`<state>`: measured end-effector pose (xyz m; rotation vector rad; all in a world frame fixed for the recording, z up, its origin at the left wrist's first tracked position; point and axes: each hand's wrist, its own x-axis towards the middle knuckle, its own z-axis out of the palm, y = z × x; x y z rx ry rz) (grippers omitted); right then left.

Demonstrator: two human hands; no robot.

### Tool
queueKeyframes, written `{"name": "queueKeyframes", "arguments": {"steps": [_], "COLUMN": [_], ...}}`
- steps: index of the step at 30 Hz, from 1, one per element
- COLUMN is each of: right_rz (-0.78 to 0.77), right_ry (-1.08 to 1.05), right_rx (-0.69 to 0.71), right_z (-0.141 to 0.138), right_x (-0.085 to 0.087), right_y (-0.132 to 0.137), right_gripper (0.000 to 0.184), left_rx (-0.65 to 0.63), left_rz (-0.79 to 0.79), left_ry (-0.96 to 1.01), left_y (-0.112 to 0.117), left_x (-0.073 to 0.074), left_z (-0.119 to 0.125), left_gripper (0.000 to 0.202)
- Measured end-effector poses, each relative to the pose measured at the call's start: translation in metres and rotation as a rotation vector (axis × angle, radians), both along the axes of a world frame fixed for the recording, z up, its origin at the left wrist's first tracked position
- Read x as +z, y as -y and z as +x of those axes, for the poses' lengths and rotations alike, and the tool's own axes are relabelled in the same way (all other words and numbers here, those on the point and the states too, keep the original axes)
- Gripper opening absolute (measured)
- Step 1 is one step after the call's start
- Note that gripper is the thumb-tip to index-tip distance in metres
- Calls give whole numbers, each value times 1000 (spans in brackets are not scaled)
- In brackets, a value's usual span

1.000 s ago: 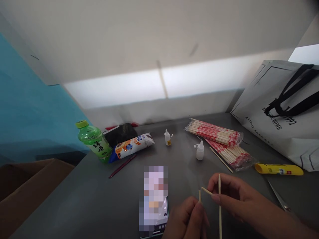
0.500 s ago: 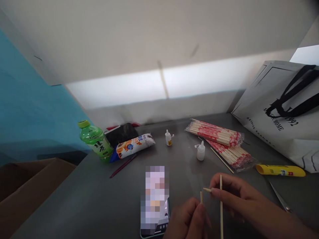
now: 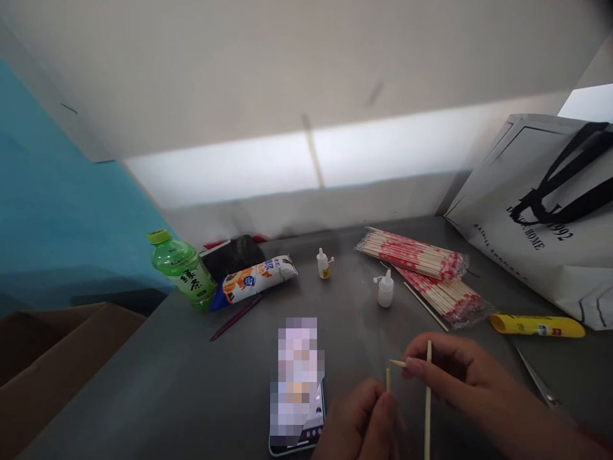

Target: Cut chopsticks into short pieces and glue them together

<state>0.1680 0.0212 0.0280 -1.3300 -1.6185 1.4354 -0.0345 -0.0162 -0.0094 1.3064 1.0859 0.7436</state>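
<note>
My left hand point(image 3: 366, 418) pinches a thin wooden stick point(image 3: 388, 378), whose top end pokes up past the thumb. Close to that end, my right hand point(image 3: 450, 377) holds a short stick piece point(image 3: 398, 363) between thumb and forefinger, its tip pointing left. A small gap seems to lie between the two ends. A longer disposable chopstick point(image 3: 428, 415) also runs upright through the right hand, under the thumb. Beyond the hands stands a small white glue bottle point(image 3: 385, 291), with a second glue bottle point(image 3: 324, 264) farther left.
Wrapped chopsticks point(image 3: 414, 254) lie in packs at the back right, near a yellow tube point(image 3: 539, 325), scissors point(image 3: 541, 383) and a white bag point(image 3: 527, 217). Leftward are a phone point(image 3: 297, 383), a pen point(image 3: 235, 317), a snack packet point(image 3: 258, 281) and a green tea bottle point(image 3: 184, 271).
The long chopstick in my right hand has shifted slightly right and down. Both hands otherwise stay nearly where they were, still holding their sticks.
</note>
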Motion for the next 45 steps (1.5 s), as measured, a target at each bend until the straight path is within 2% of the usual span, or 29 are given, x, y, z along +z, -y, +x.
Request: {"name": "queueKeyframes", "arguments": {"steps": [5,10,19,28,34,45], "right_rz": [-33,-37,5,54,92,49], "right_ry": [-66,-42,-11,16,32,21], "right_rx": [-12,8,12,23,-3,57], "right_z": [-1,-1,-4,-2,-2,-1], "right_x": [5,5,8,10,6,7], "right_y": [2,5,6,7,7,9], "right_gripper": [25,22,30,20,21,24], "left_rx": [-12,-15,-52,-51,-58,-94], "left_rz": [25,52,108,114,110,118], "left_ry": [-3,-41,-89,-59,-77,-62], "left_y": [0,0,0,-1,-1,-1], "left_x": [-4,-7,-6,-5,-4,0], "left_z": [-1,-3,-1,-1,-2,-1], "left_gripper": [72,72,78,77,77,74]}}
